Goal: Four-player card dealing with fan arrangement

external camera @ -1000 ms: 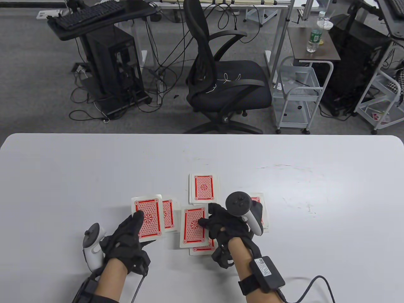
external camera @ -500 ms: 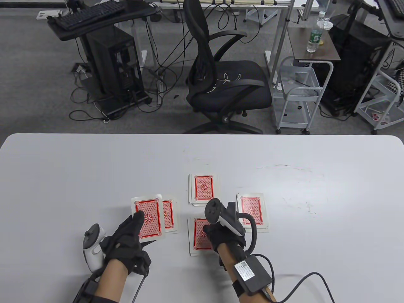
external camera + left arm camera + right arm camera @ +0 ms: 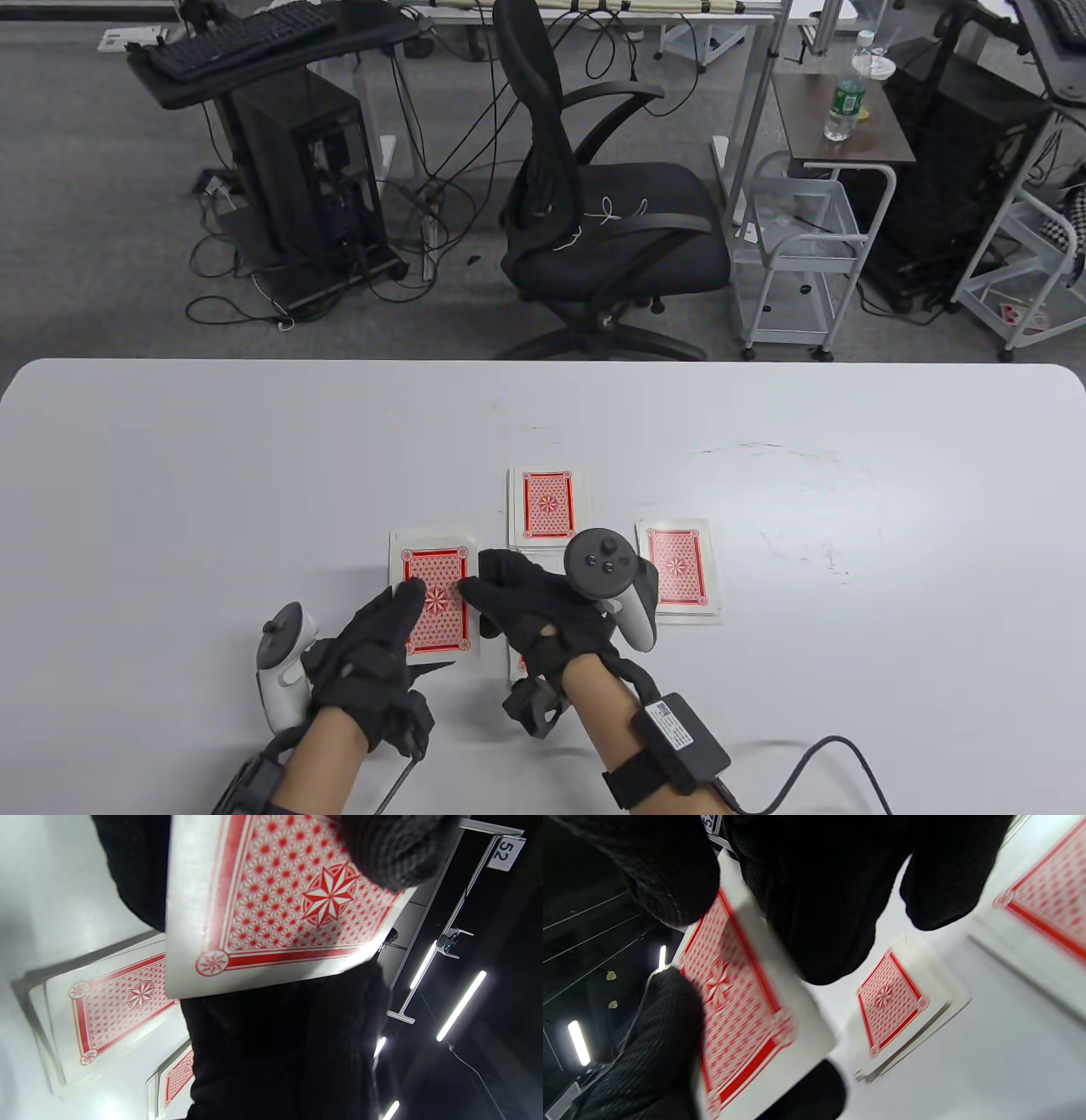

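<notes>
My left hand (image 3: 392, 618) holds the red-backed deck (image 3: 437, 604) face down above the table (image 3: 170, 475), thumb on the top card. In the left wrist view the deck (image 3: 280, 904) fills the upper middle, under the thumb (image 3: 390, 849). My right hand (image 3: 475, 587) has come to the deck's right edge and pinches the top card (image 3: 734, 1001) between thumb (image 3: 670, 870) and fingers. Dealt piles lie face down: a far pile (image 3: 547, 508), a right pile (image 3: 679, 573), and a near pile (image 3: 515, 666) mostly hidden under my right hand. The left pile is hidden beneath the deck.
Two piles show on the table in the left wrist view (image 3: 118, 1005) (image 3: 178, 1077). An office chair (image 3: 594, 229) and a wire cart (image 3: 797, 246) stand beyond the table's far edge. A cable (image 3: 814, 764) trails from my right wrist.
My right hand laid its card on the near pile, then swung left to the deck. My left hand carried the deck to the right, over the left pile.
</notes>
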{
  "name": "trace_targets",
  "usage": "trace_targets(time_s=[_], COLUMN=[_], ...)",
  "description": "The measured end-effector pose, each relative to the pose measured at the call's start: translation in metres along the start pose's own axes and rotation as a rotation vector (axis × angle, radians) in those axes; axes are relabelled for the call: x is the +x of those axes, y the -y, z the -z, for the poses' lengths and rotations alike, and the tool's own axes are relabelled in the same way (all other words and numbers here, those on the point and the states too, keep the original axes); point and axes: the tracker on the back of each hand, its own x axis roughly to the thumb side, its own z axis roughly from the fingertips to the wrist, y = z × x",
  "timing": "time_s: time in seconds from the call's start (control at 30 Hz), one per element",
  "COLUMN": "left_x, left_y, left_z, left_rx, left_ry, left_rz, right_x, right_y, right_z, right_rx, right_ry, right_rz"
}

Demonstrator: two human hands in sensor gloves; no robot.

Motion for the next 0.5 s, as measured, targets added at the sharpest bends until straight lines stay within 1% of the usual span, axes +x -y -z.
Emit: trace_targets(time_s=[0.03,0.07,0.1,0.23,0.3,0.4,0.5], left_x=[0.000,0.000,0.001,0.005,0.008,0.013,0.017], left_y=[0.000,-0.002,-0.003,-0.016,-0.026,-0.047,-0.068], left_z=[0.000,0.000,0.000,0.001,0.001,-0.001,-0.004], left_rx=[0.003,0.011,0.010,0.047,0.078,0.151,0.259], left_ry=[0.000,-0.002,-0.006,-0.013,-0.015,-0.025,-0.035], left_rz=[0.010,0.015,0.016,0.042,0.045,0.052,0.050], right_x=[0.001,0.002,0.003,0.007,0.010,0.015,0.019], right_y=[-0.002,-0.003,-0.003,-0.005,-0.004,-0.003,-0.007], right_z=[0.000,0.000,0.002,0.010,0.016,0.035,0.061], right_rx=[-0.008,-0.046,-0.059,-0.013,-0.030,-0.017,-0.020], right_ry=[-0.006,-0.022,-0.008,-0.028,-0.032,-0.066,-0.116], right_rz=[-0.014,-0.050,-0.068,-0.006,-0.044,-0.096,-0.158])
